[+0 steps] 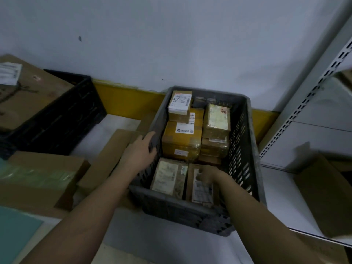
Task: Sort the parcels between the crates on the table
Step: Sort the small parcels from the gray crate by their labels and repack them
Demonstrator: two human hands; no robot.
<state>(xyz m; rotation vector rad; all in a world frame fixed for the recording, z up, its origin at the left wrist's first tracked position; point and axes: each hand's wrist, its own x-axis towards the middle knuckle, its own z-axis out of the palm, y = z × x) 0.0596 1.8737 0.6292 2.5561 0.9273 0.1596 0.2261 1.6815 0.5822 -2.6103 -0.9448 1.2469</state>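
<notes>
1. The right hand [206, 175] lay on a parcel [202, 187] at the grey crate's [245, 149] near end; whether it gripped, I cannot tell.
2. The left hand [142, 151] clasped the crate's 9 o'clock wall.
3. About seven parcels filled it.
4. A black crate [62, 119] sat at 10 o'clock: two crates.

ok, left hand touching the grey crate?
Touching. Head view shows the left hand with fingers curled over the grey crate left rim.

The right hand [206, 175] is motion-blurred; its grip on the parcel [202, 187] beneath cannot be determined. Label text on all parcels is illegible. The black crate [62, 119] is cut off at the left edge, its contents hidden by a cardboard box [24, 96].
</notes>
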